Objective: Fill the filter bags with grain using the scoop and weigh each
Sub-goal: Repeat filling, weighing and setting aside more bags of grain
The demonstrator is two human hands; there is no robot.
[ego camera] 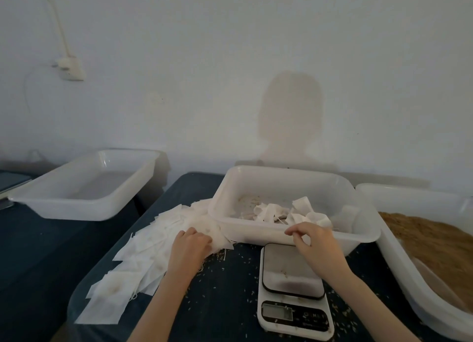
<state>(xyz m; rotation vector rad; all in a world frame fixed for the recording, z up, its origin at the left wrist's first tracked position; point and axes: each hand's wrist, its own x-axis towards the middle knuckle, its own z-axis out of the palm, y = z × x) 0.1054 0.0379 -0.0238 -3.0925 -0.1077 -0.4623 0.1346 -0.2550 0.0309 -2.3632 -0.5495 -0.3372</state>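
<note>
We see the filter bags [143, 254] as thin, flat white squares with strings, fanned in a loose heap across the dark surface [225, 290], just left of the middle tub [294, 236]. A few crumpled bags [271, 212] lie inside that tub. Brown grain [432, 242] fills the tub on the right [399, 259], and stray grains dot the surface around the scale [291, 288].

The left hand [190, 244] rests on the top of the heap, its fingers curled down onto the bags; we cannot tell whether it pinches one. The right hand [311, 239] hovers over the tub's near rim, above the scale; its fingers are bent with the tips drawn close together, holding nothing we can see.
</note>
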